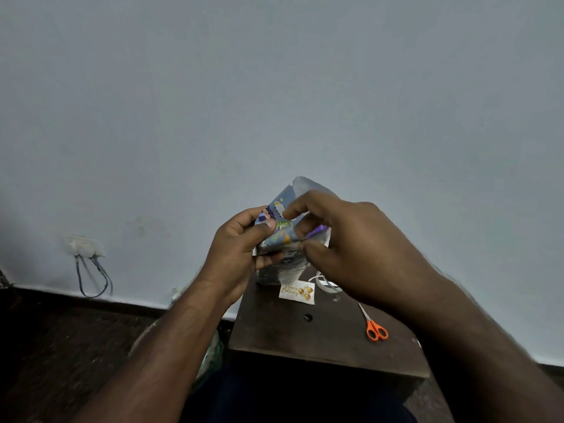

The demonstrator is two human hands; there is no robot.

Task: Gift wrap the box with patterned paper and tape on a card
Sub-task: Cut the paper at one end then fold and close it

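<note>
A small box wrapped in blue patterned paper (282,236) is held up in the air above a dark wooden table (305,337). My left hand (241,254) grips its left side, thumb pressed on the front face. My right hand (345,245) pinches a fold of the paper at the box's right end, and a loose white flap of paper sticks up behind its fingers. A white "Happy Birthday" card (297,292) with gold balloons lies on the table below. A roll of clear tape (328,283) sits beside the card, partly hidden by my right hand.
Orange-handled scissors (374,326) lie on the table's right side. A small dark hole (308,317) marks the tabletop. A wall socket with hanging cables (84,248) is low on the grey wall at left. Dark floor lies left of the table.
</note>
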